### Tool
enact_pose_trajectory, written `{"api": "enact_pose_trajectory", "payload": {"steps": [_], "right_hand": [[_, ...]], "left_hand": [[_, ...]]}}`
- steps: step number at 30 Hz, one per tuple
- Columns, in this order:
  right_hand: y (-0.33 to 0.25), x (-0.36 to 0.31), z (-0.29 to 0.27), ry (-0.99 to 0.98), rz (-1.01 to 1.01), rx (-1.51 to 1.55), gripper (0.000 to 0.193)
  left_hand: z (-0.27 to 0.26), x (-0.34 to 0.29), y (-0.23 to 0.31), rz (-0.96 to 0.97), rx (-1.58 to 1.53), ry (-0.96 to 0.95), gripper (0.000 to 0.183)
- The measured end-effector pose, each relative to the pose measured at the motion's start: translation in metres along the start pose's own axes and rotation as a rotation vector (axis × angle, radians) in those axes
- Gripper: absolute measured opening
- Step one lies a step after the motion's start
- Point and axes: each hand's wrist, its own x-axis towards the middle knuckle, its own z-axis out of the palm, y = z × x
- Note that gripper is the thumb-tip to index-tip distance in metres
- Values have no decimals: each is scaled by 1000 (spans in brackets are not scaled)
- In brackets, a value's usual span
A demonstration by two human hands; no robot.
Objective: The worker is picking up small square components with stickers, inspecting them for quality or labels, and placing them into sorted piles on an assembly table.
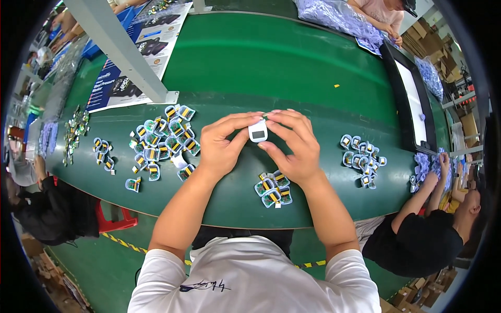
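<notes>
Over the middle of the green table, a small white plastic casing with a dark screen [258, 130] is held between both hands. My left hand [223, 142] pinches its left side between thumb and fingertips. On the other side my right hand [296, 143] grips its top and right edge, fingers curled over. A bit of green shows at the casing's top, between the fingertips. Just below my right hand lies a small pile of open casings with green boards and yellow parts [273, 189]. To the left of my left hand spreads a larger heap of similar casings [162, 140].
Another cluster of casings [362, 159] lies at right, and a few [103, 154] at left beside loose green boards [77, 128]. A grey metal post [120, 52] stands on a printed sheet [112, 81]. A black-framed panel [412, 99] is at far right. People sit on both sides.
</notes>
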Motion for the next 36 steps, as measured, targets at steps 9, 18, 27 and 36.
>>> {"api": "enact_pose_trajectory", "payload": {"steps": [9, 18, 27, 36], "right_hand": [[1, 0, -1, -4, -15, -61, 41], [1, -1, -1, -14, 4, -70, 42], [1, -2, -3, 3, 13, -87, 37], [-7, 1, -2, -75, -100, -294, 38]], "left_hand": [[0, 0, -4, 15, -30, -12, 28], [-2, 2, -2, 48, -36, -32, 29], [0, -3, -1, -124, 62, -39, 22], [6, -4, 4, -434, -201, -52, 15]]}}
